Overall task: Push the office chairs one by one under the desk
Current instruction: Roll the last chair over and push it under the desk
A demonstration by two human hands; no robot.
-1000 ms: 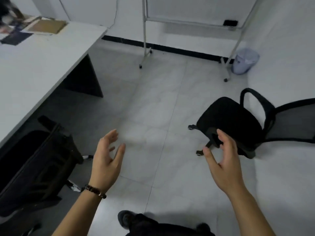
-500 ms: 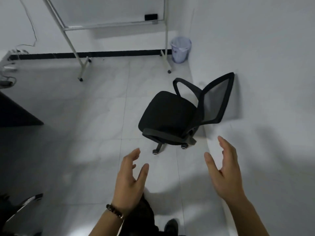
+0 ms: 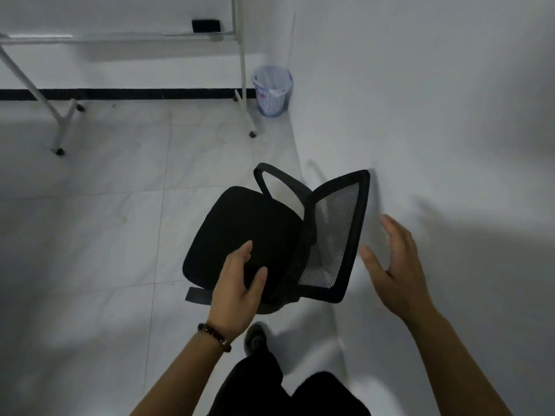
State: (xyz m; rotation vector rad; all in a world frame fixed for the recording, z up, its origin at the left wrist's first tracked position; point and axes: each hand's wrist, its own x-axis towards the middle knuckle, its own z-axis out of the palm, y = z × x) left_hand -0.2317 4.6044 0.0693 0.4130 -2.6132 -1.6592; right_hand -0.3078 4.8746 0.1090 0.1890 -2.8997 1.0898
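Both hands spread, holding nothing: left hand [image 3: 240, 285] over the office chair [image 3: 249, 235] seat, right hand [image 3: 396, 265] just right of its mesh backrest [image 3: 333, 235].

Beaded bracelet [image 3: 214, 337], dark trousers [image 3: 288, 391]

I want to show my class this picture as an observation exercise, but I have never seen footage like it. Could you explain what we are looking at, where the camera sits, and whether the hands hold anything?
The camera is worn on a person's head and looks forward and down, so you see their own arms from above. No machine is involved. The left hand, with a bead bracelet on its wrist, and the right hand are both open and hold nothing. They reach toward a black office chair with a mesh back, standing on the tiled floor close to the wall. Behind it are a wastebasket and a whiteboard stand. No desk is in view here.
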